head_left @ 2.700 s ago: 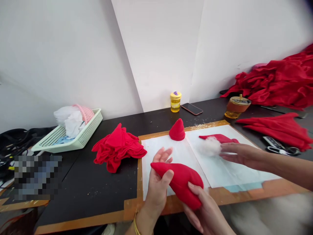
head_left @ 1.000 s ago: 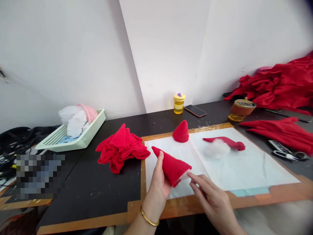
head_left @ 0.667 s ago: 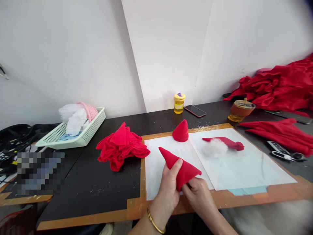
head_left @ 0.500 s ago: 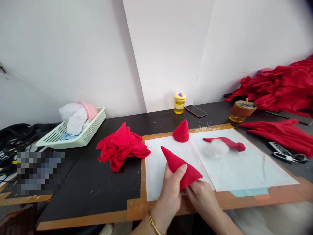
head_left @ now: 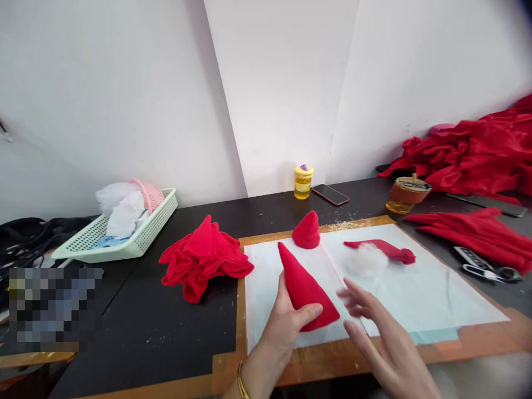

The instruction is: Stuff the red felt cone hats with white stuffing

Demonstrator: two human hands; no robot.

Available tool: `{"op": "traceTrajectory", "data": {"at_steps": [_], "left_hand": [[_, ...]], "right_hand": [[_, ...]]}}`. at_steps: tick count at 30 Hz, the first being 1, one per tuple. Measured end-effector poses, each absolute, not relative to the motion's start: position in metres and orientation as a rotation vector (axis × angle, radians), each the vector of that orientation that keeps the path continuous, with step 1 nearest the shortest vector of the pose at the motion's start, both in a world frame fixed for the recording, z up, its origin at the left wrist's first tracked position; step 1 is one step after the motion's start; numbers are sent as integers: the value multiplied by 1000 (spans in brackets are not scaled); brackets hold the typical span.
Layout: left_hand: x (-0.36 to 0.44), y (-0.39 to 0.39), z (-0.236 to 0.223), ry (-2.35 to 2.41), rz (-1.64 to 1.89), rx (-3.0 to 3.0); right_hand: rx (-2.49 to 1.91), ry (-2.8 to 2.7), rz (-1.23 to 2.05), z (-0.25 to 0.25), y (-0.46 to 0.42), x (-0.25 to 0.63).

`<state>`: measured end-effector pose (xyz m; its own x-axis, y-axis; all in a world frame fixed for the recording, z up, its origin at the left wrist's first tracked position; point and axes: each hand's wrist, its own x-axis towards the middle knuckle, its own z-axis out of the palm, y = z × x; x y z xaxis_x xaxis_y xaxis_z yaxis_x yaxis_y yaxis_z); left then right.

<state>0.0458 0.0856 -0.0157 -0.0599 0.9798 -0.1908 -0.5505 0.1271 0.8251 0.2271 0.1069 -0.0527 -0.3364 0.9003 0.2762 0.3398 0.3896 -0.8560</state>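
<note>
A red cone-shaped felt hat (head_left: 306, 288) is in my left hand (head_left: 286, 324), its tip pointing up and away. My left thumb lies across the hat's front. To the right, apart from the hat, my right hand (head_left: 378, 327) has its fingers spread and holds nothing; the fingertips are slightly blurred. A second red cone (head_left: 306, 231) stands upright on the white sheet (head_left: 436, 288). A tuft of white stuffing (head_left: 368, 259) lies there too, touching a flat red fabric piece (head_left: 388, 249).
A heap of red cones (head_left: 205, 255) is on the left. Behind stand a yellow jar (head_left: 303, 183), a phone (head_left: 331, 194) and a drink cup (head_left: 407, 195). Scissors (head_left: 484, 273) and red cloth (head_left: 469, 147) are at right, a green basket (head_left: 124, 252) at far left.
My right hand has come away from the hat's open end, moved right and spread its fingers. The hat in my left hand has turned more upright.
</note>
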Motion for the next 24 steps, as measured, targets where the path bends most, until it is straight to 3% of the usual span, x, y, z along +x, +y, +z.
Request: {"op": "traceTrajectory", "data": {"at_steps": [5, 14, 20, 24], "left_hand": [[57, 82, -22, 839, 1432, 602], [61, 87, -33, 1307, 1549, 574], [29, 100, -28, 1076, 1448, 594], [15, 102, -26, 955, 1367, 560]], "right_hand": [[-1109, -1789, 1251, -54, 120, 193], [-1000, -1629, 1153, -74, 99, 151], [-990, -1305, 1631, -57, 116, 179], [-929, -1209, 1771, -45, 117, 198]]}}
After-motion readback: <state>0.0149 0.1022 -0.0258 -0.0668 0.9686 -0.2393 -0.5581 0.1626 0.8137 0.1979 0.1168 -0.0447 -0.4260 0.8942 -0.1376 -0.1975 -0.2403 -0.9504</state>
